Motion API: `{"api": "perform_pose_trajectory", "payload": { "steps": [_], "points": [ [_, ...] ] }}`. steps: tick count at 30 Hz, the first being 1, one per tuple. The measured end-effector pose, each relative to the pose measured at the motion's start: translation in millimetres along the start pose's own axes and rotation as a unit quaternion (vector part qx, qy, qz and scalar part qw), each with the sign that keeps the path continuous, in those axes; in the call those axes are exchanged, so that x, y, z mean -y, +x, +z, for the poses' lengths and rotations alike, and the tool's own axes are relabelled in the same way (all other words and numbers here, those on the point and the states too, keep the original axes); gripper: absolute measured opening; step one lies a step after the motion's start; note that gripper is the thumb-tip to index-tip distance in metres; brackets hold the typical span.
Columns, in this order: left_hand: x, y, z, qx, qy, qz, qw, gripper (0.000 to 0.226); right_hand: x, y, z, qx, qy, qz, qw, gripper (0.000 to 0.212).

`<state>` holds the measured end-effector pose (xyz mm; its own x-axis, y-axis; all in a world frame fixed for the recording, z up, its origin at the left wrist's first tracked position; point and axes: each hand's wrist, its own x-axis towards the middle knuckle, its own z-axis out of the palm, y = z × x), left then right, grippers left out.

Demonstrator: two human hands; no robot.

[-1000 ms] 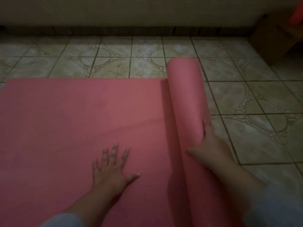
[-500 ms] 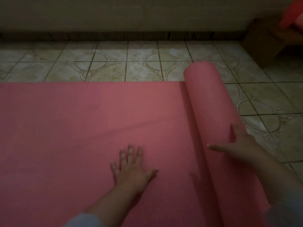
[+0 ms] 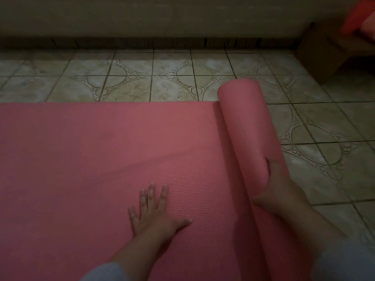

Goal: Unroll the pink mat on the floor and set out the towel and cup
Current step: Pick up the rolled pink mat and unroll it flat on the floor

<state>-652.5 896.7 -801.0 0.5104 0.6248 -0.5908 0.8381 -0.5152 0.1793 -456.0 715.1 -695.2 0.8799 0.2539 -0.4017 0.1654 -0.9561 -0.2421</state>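
On the floor (image 3: 182,86), in the head view, we see the pink mat (image 3: 101,159) spread flat across the patterned tiles, with its still-rolled part (image 3: 245,126) lying along the spread sheet's right edge. Our left hand (image 3: 156,218) lies palm down on the flat sheet, its fingers (image 3: 151,196) stretched out and slightly spread, gripping nothing. Just right of those fingers the sheet runs on to the roll. Our right hand (image 3: 278,191) rests against the roll's near right side, the thumb pressed into the roll and the palm cupped on it; the other fingers are hidden behind the curve, so we cannot tell how far they close around it. Beyond the fingertips of both hands, the roll's far end stands out over the bare tiles, past the sheet's far edge. Farther still runs a dark strip at the foot of the wall (image 3: 162,15). Far off to the right of the right hand sits a brown box (image 3: 322,51) with something red (image 3: 357,13) above it. Grey sleeves cover both forearms. We see neither towel nor cup.
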Motion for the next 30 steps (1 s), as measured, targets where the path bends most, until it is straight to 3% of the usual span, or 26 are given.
{"api": "perform_pose_trajectory", "payload": {
  "steps": [8, 15, 20, 22, 24, 26, 30],
  "points": [
    [64.7, -2.6, -10.8, -0.025, -0.001, -0.044, 0.999, 0.126, 30.0, -24.2, 15.3, 0.041, 0.013, -0.062, 0.997, 0.111],
    [68.8, -2.9, -11.7, -0.055, 0.019, -0.025, 0.998, 0.121, -18.5, 2.8, -25.0, 0.075, 0.195, 0.010, 0.978, 0.135],
    [67.8, 3.5, -14.6, -0.024, 0.030, -0.006, 0.999, 0.117, -48.9, 22.4, -43.8, 0.057, 0.283, 0.039, 0.957, 0.106],
    [69.4, 5.9, -17.0, -0.011, 0.026, -0.006, 1.000, 0.117, -44.2, 21.8, -35.3, -0.004, 0.232, 0.055, 0.971, 0.109],
    [70.1, 7.2, -18.7, -0.005, 0.013, -0.016, 1.000, 0.119, -35.6, 16.8, -27.0, -0.097, 0.108, 0.050, 0.988, 0.117],
    [69.2, 8.4, -20.7, 0.002, 0.005, -0.022, 1.000, 0.120, -22.5, 8.4, -16.9, -0.171, -0.001, 0.012, 0.985, 0.112],
    [61.0, 8.4, -17.2, -0.026, -0.020, -0.033, 0.999, 0.120, -3.7, 9.1, 10.1, -0.069, -0.127, 0.017, 0.989, 0.126]
  ]
}}
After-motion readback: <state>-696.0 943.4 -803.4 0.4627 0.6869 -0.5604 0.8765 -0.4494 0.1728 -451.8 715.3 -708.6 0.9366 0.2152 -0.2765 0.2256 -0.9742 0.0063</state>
